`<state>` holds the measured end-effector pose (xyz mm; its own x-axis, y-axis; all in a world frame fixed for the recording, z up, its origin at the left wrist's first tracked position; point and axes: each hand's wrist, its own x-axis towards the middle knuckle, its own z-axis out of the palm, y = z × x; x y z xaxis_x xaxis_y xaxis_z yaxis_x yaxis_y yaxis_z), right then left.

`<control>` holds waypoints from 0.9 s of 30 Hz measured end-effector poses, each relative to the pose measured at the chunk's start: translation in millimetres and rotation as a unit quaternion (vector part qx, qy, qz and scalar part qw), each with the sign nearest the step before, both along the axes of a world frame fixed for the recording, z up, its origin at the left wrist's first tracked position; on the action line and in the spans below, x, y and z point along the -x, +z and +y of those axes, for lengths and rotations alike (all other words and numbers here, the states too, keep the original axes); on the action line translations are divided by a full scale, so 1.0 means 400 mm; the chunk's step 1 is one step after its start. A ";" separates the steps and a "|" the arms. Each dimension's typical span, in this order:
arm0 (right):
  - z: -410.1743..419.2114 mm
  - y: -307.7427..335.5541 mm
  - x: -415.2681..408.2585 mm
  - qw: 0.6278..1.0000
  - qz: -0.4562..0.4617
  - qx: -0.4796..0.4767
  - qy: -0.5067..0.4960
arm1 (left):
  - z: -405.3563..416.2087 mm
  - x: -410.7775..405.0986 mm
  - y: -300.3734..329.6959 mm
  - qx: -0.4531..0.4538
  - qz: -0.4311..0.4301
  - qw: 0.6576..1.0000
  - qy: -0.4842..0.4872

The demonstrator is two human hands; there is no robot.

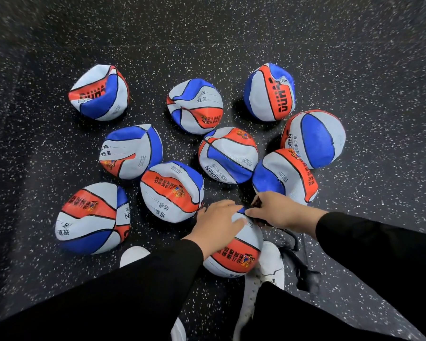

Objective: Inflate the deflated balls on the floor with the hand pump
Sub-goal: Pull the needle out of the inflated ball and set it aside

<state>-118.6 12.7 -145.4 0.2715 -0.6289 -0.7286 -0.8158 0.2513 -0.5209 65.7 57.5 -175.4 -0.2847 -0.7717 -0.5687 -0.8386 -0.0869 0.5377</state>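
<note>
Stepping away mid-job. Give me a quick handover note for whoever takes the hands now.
Left hand rests flat on the near ball, steadying it between the shoes.
Right hand pinches something dark at the ball's top, probably the pump needle end; a black hose trails from it to the floor.
Nine other balls lie ahead on the floor; most are visibly dented, such as the far-left ball.
Done: none looks clearly finished.
Left: inflate the near ball, then the rest.

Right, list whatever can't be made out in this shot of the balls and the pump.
Head view only:
- Pump: dark and blurred, partly behind the right forearm; its shape is unclear.
- Right hand: its fingers pinch something dark at the near ball; the valve is hidden beneath them.
- Left hand: covers the ball's top.
- Small print on balls: too small to read.
</note>
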 end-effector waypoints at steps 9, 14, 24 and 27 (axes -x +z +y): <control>-0.054 0.043 0.035 0.988 -0.093 -0.057 -0.105 | -0.003 0.036 -0.007 0.013 0.029 0.991 0.128; -0.038 0.029 0.035 0.967 -0.156 -0.127 -0.156 | -0.011 0.018 -0.001 0.005 0.041 0.989 0.145; -0.025 0.029 0.078 0.969 -0.134 -0.040 -0.204 | 0.010 -0.044 0.006 -0.005 0.026 0.999 0.022; -0.020 0.031 0.101 0.988 -0.056 0.024 -0.142 | 0.011 -0.078 0.020 -0.073 -0.009 0.995 -0.061</control>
